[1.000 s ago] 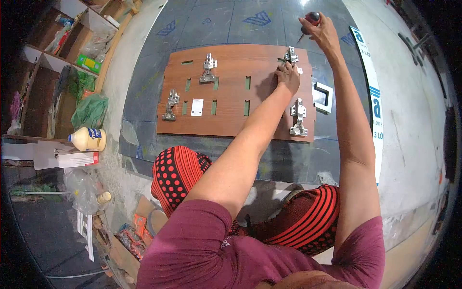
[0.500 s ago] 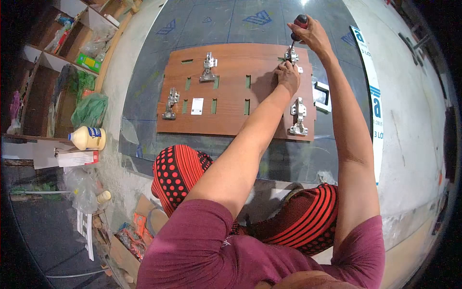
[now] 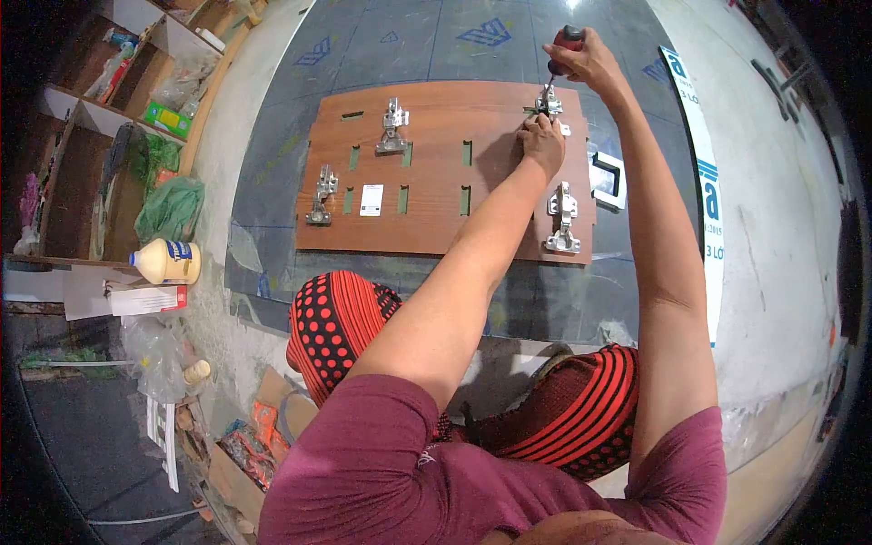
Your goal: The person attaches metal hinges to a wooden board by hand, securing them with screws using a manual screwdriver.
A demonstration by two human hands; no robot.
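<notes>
A brown wooden panel (image 3: pixel 436 200) with slots lies on a dark sheet. My right hand (image 3: pixel 586 64) is closed round the red and black handle of a screwdriver (image 3: pixel 568 41), whose shaft points down to a metal hinge (image 3: pixel 548 98) at the panel's far right corner. At that hinge my left hand (image 3: pixel 542 141) presses with its fingers together; what lies under the fingertips is hidden. Other hinges stand on the panel: one at the near right (image 3: pixel 563 218), one at the far left (image 3: pixel 392 125) and one at the near left (image 3: pixel 322 195). A white label (image 3: pixel 371 200) lies on the panel.
Beneath the panel spreads the dark sheet (image 3: pixel 381 45). A white rectangular piece (image 3: pixel 607 182) lies right of the panel. Shelves (image 3: pixel 77 173) with bags stand at the left, near a yellowish bottle (image 3: pixel 168 262). My knees are at the sheet's near edge.
My right hand has turned slightly round the screwdriver handle. My left hand stays at the same hinge.
</notes>
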